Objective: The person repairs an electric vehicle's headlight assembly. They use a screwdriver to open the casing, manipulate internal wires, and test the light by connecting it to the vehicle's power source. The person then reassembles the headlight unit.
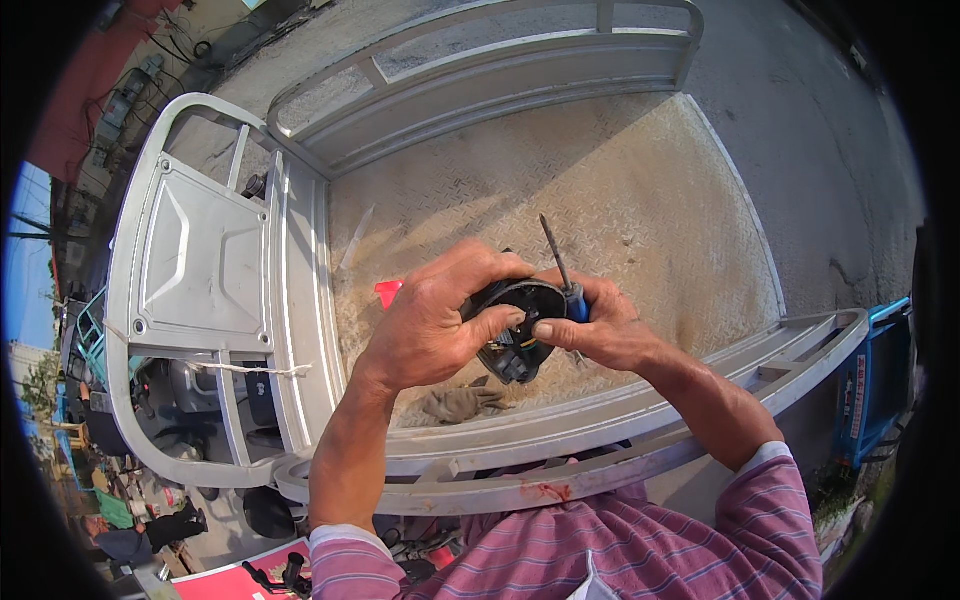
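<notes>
A black plastic housing with small parts and wires inside is held between both hands above the cargo bed. My left hand grips its left side, the thumb laid over the open face. My right hand holds its right side, thumb on the edge, and also keeps a screwdriver with a blue handle against the housing, the shaft pointing up and away. Below the hands a brown work glove lies on the bed. A red object shows partly behind my left hand.
The tread-plate cargo bed has dusty metal side rails, the near rail running in front of my body. A panelled metal frame stands at the left. A blue metal frame is at the far right, and a person lies low at the bottom left.
</notes>
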